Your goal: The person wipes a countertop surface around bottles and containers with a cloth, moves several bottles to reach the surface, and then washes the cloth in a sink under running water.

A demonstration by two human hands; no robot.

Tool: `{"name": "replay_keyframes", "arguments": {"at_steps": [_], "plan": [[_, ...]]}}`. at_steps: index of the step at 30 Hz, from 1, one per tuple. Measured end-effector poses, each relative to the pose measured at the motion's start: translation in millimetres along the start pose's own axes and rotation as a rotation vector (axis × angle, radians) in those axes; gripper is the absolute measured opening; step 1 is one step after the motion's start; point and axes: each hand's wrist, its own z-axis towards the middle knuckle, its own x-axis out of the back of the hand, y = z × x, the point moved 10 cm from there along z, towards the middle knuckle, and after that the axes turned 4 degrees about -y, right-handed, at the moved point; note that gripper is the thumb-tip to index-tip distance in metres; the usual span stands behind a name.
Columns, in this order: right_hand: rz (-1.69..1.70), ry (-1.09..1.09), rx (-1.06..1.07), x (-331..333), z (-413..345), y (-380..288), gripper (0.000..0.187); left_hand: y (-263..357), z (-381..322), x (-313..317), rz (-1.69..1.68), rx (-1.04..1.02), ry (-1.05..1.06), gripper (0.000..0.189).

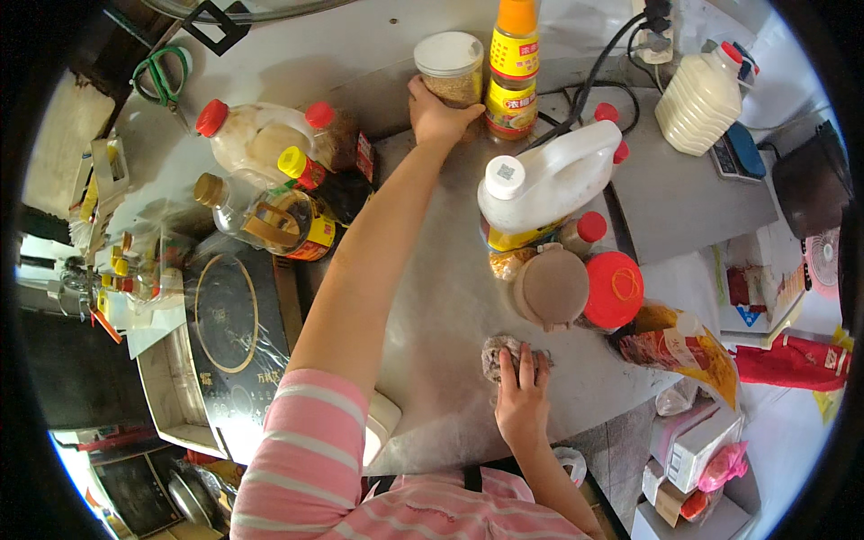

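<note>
My left hand reaches to the back of the metal counter and grips a clear jar with a white lid and tan, grainy contents. Right beside that jar stands a yellow-labelled bottle with an orange cap. Nearer to me, my right hand presses a crumpled grey-brown cloth onto the counter top. Just behind the cloth are a container with a brown lid and a jar with a red lid.
A large white jug stands right of centre. Oil and sauce bottles crowd the left, beside a black induction cooker. A yellow and red food bag lies at the right edge. Black cables run along the back wall.
</note>
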Motion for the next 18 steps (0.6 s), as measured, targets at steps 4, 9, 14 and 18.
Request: {"name": "replay_keyframes", "arguments": {"at_steps": [4,9,14,18], "plan": [[-0.026,0.011,0.017,1,0,0,0.052,2,-13,19,0.014,0.033,-0.013,0.114],[-0.046,0.058,0.016,4,0,5,0.049,35,-61,48,-0.314,0.002,-0.186,0.052],[-0.061,0.039,0.031,3,1,0,0.051,173,-119,3,0.247,-0.507,-0.871,0.05],[-0.039,-0.002,0.04,0,1,-2,0.054,190,-125,-54,0.835,-0.749,-0.957,0.053]]}}
